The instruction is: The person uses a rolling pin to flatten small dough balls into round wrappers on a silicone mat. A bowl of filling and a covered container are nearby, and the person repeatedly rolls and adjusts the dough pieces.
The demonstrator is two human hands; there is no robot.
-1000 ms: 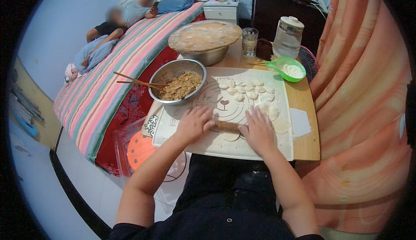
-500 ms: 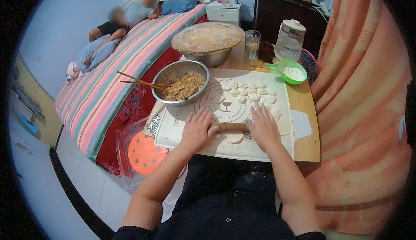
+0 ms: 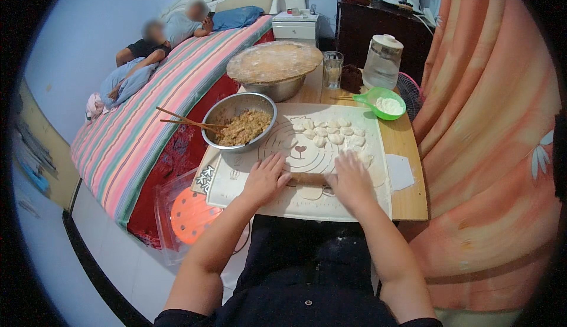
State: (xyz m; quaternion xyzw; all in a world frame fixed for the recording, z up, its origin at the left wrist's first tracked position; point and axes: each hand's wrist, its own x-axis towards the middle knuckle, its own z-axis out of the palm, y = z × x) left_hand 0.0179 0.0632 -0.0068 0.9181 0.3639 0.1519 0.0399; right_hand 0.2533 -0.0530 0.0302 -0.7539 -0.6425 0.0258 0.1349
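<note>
My left hand (image 3: 264,180) and my right hand (image 3: 351,184) lie palm down over the two ends of a short wooden rolling pin (image 3: 309,179). The fingers of both stretch forward instead of wrapping round it; the right ones are slightly blurred. Under and just nearer than the pin shows a flat dough wrapper (image 3: 309,193), partly hidden. Several small dough pieces (image 3: 321,132) lie beyond my right hand on a printed white mat (image 3: 277,206). A steel bowl (image 3: 208,112) of minced filling (image 3: 243,127) stands beyond my left hand, with chopsticks (image 3: 186,120) in it.
A floured round board (image 3: 274,61) covers a metal basin (image 3: 277,89) at the back. Nearby are a glass (image 3: 332,70), a water jug (image 3: 383,64) and a green scoop (image 3: 361,98) of flour. An orange curtain (image 3: 478,167) hangs right; two people lie on the striped bed (image 3: 171,97) left.
The whole view has shifted, so the table sits slightly lower and further left. Both hands stay over the rolling pin, which sits a little further under them.
</note>
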